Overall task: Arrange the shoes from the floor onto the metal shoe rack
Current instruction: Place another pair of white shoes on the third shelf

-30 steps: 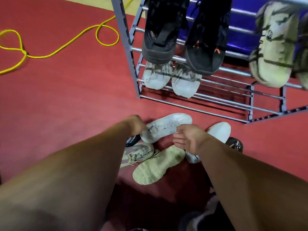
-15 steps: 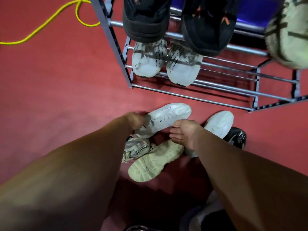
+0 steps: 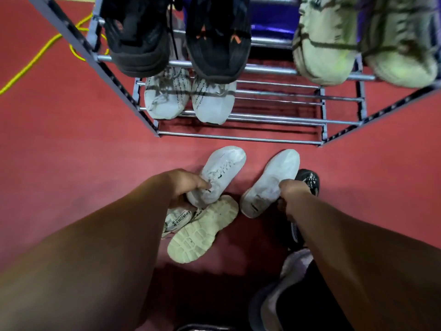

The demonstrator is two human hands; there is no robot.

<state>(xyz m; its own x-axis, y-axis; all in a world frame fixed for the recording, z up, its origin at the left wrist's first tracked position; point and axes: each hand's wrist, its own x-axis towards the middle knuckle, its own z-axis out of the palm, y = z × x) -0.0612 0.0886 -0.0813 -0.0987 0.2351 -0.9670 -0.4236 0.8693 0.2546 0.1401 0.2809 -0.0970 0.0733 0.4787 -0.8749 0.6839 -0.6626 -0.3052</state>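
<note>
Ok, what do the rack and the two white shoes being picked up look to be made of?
Rack: metal, going by the glossy silver-grey tubes with highlights. White shoe in the left hand: seemingly knit or mesh fabric, matte, laced. White shoe in the right hand: smooth matte upper, fabric or synthetic; cannot tell which.

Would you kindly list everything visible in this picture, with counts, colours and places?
Grey metal shoe rack: one, standing on the floor, top of frame.
Black sneakers: two, upper tier, left.
Pale green sneakers: two, upper tier, right.
White sneakers with black lettering: two, lower tier, left.
Plain white sneakers: two, one in each hand, in front of the rack.
Cream sneaker, sole up: one, on the floor.
White printed sneaker: one, beside it, partly hidden.
Black printed shoe: one, behind the right hand.
Yellow cable: one, far left.
Red floor: throughout.
Left hand: gripping a white sneaker.
Right hand: gripping the other.
</note>
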